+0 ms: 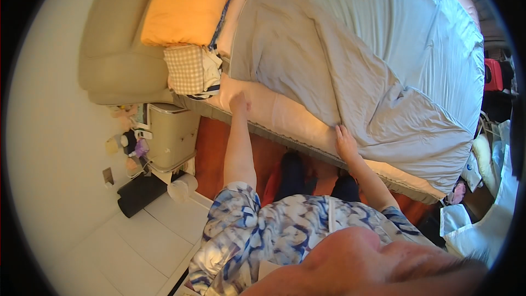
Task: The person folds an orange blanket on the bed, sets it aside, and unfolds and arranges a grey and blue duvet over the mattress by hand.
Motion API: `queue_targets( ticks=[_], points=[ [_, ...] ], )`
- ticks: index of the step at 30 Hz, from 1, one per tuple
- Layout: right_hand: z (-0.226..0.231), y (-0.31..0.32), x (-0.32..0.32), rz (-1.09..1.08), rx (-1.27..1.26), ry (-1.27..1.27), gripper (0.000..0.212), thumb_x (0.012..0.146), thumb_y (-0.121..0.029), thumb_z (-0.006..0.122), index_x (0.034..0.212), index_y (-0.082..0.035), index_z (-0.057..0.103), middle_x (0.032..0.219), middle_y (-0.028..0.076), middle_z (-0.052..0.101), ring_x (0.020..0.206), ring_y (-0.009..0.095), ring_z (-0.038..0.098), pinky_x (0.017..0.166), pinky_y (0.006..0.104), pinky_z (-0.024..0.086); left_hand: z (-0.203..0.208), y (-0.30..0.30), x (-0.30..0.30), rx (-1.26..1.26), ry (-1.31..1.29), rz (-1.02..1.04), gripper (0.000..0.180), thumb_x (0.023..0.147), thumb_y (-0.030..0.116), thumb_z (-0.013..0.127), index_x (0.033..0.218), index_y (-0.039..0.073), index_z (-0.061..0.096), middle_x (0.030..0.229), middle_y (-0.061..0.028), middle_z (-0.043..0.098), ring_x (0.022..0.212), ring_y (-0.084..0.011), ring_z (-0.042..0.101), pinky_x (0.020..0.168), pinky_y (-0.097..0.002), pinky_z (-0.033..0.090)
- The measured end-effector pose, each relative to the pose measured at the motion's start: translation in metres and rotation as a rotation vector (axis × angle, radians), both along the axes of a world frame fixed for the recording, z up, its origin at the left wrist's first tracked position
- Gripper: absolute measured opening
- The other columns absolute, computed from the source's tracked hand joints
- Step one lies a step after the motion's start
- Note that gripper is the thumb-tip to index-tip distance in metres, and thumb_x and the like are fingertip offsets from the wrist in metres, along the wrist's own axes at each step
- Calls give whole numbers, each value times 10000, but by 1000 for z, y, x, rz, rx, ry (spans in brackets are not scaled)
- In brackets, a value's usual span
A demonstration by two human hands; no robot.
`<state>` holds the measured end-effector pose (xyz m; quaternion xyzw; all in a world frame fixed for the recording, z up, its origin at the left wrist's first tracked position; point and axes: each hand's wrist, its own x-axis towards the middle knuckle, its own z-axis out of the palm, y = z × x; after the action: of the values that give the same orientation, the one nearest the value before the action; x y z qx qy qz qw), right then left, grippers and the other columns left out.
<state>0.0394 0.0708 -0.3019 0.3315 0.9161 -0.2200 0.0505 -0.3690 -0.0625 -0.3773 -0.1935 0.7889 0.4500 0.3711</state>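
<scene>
Resting flat on the mattress edge [285, 118], left hand [239, 102] and right hand [345, 142], grip empty, beside the grey duvet [356, 49].

Pale grey-blue quilt [383, 71], orange pillow [186, 3], beige-checked cloth [183, 68], peach sheet [296, 118].

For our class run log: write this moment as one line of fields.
left hand: flat on sheet | right hand: at duvet edge | pillow: at bed head
</scene>
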Motion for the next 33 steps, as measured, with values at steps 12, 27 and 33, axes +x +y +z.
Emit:
queue_targets(
  ticks=[12,27,33],
  points=[
    [-113,41,-133,-230,19,-583,312,789,-106,496,1099,-120,526,931,118,563,902,268,571,662,365,516,-56,22,-169,264,8,-319,427,851,369,576,1127,47,525,1080,-113,536,783,-160,542,572,-293,464],
    [-84,-43,-153,-23,-243,-386,123,728,-136,566,819,-123,649,918,61,588,971,259,532,814,399,435,52,-244,-254,-370,388,-930,211,834,204,582,844,1,525,655,-77,493,617,-152,461,585,-329,411],
    [-79,-37,-115,128,-280,-417,257,724,-148,583,977,-113,608,1024,92,566,999,266,529,839,403,426,46,-171,-219,-650,308,-1003,328,746,274,636,898,-5,558,771,-148,584,696,-248,555,659,-357,441]
  ],
)
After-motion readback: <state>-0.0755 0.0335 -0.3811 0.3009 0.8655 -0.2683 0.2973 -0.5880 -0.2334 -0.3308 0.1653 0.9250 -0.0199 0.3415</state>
